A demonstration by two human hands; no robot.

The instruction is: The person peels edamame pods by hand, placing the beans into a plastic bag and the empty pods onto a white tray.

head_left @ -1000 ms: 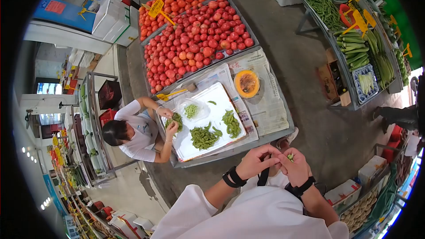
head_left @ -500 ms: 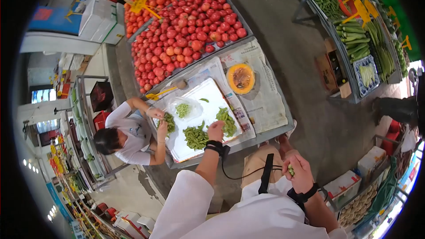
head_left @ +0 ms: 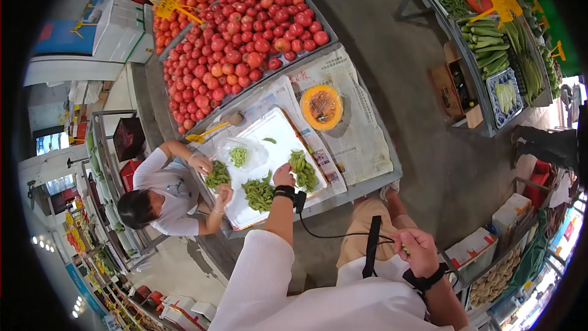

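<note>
On a white board (head_left: 278, 125) lie piles of green edamame pods. My left hand (head_left: 283, 176) is over the board with its fingers drawn together, between the middle pile (head_left: 258, 194) and the right pile (head_left: 303, 170); whatever it may pinch is hidden. My right hand (head_left: 418, 252), in front of my lap, is closed around some green edamame, of which only a bit shows. Shelled green beans (head_left: 237, 157) sit in a clear plastic bag (head_left: 254, 154). Across the board, another person's hands (head_left: 211, 178) are beside a third pile (head_left: 217, 175).
Red tomatoes (head_left: 245, 43) fill a bin behind the board. A cut pumpkin (head_left: 321, 108) rests on newspaper (head_left: 361, 141) to the right. The co-worker (head_left: 165, 199) is at the left. A vegetable stand (head_left: 490, 55) stands at the upper right. A black cable (head_left: 337, 235) runs between my wrists.
The view has shifted, moving the table leftward in the picture. My right hand covers more of the green it holds. The co-worker's hands have moved apart.
</note>
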